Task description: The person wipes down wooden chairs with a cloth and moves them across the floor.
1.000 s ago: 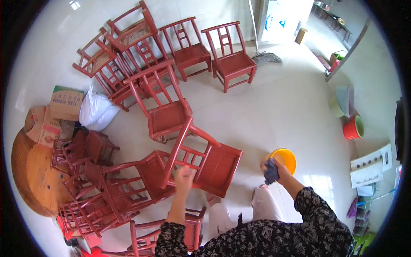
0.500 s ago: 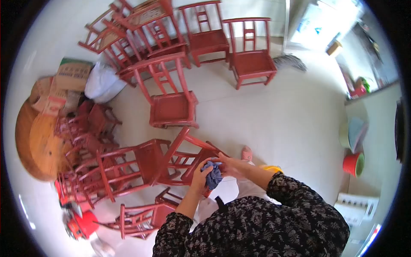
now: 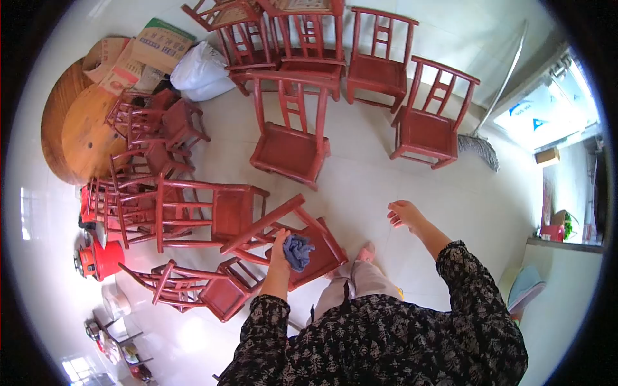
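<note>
A crumpled blue-grey cloth (image 3: 298,252) is gripped in my left hand (image 3: 279,249), just over a red wooden chair (image 3: 322,248) that stands close in front of my legs. The hand lies near this chair's backrest; whether it touches the wood I cannot tell. Out to the right, my right hand (image 3: 404,214) hangs above the pale floor with loosely bent fingers and nothing in them. Just left of the near chair is another red chair (image 3: 232,212), and a further one (image 3: 222,296) stands below it.
More red chairs stand ahead, including one in the middle (image 3: 286,151) and one at right (image 3: 425,132). A mop (image 3: 479,151) leans at the wall. Round wooden tabletops (image 3: 87,138), cardboard (image 3: 164,45), a white sack (image 3: 201,72) and a red bucket (image 3: 108,258) line the left side.
My hands were together on the cloth; now the right has let go and swung out to the right. The cloth stays in my left hand. The view has turned.
</note>
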The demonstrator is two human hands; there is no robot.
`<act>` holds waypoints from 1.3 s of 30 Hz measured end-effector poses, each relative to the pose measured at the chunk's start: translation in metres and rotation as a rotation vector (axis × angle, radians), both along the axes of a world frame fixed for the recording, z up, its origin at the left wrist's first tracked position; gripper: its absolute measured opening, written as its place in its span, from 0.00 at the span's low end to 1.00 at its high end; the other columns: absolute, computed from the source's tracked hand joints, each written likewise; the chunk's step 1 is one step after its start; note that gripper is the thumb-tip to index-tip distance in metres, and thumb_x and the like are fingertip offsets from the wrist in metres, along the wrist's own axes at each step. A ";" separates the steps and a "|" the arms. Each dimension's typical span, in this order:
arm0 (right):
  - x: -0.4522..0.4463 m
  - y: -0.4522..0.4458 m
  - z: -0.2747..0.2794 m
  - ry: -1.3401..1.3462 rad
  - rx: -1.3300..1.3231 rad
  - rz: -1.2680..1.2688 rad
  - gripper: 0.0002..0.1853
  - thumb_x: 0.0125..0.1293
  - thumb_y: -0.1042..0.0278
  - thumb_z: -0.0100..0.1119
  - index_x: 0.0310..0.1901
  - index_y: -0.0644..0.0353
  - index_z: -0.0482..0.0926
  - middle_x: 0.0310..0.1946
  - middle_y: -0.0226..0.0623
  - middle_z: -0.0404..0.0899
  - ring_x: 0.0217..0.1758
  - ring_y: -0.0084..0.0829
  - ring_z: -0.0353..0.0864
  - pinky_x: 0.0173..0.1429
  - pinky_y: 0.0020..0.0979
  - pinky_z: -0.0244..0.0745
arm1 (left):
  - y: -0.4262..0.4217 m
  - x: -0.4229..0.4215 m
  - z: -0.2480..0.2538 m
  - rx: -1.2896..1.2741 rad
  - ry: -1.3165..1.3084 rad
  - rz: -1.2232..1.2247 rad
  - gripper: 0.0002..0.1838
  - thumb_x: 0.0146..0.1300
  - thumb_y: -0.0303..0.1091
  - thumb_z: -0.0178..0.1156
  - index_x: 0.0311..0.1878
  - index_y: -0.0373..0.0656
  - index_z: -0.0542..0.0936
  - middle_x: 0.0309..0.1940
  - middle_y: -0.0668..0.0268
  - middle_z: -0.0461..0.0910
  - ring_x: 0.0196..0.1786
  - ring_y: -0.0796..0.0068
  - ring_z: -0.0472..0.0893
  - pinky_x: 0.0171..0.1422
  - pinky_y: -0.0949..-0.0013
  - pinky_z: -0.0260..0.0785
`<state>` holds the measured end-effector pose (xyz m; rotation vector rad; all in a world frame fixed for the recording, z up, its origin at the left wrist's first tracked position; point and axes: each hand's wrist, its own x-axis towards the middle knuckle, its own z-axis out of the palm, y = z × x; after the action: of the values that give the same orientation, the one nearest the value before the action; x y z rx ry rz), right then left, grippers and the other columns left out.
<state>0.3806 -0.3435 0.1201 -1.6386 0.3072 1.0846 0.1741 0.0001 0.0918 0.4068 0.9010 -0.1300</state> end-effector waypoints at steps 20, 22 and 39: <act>0.386 0.311 -0.029 -0.870 -0.507 0.707 0.36 0.53 0.45 0.62 0.58 0.62 0.66 0.50 0.47 0.76 0.55 0.46 0.74 0.56 0.46 0.69 | 0.004 0.050 -0.054 -0.032 -0.157 0.608 0.21 0.51 0.43 0.51 0.39 0.33 0.77 0.32 0.53 0.81 0.32 0.54 0.81 0.38 0.55 0.77; 0.393 0.311 -0.049 -0.974 -0.545 0.814 0.36 0.51 0.43 0.62 0.55 0.62 0.68 0.46 0.48 0.77 0.51 0.47 0.76 0.52 0.44 0.70 | 0.000 0.051 -0.048 -0.016 -0.050 0.607 0.20 0.50 0.42 0.52 0.38 0.34 0.77 0.33 0.52 0.81 0.33 0.53 0.81 0.38 0.56 0.77; 0.325 0.027 -0.063 -0.727 -0.629 0.422 0.29 0.52 0.44 0.59 0.44 0.65 0.74 0.36 0.53 0.79 0.43 0.51 0.79 0.46 0.44 0.72 | 0.044 0.132 -0.015 0.009 -0.034 0.620 0.19 0.51 0.42 0.51 0.37 0.33 0.77 0.31 0.54 0.80 0.31 0.56 0.80 0.35 0.58 0.77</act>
<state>0.7052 -0.3166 0.0571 -2.6204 -0.2182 0.6284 0.3065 0.0444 0.0764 0.1232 0.9577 0.4480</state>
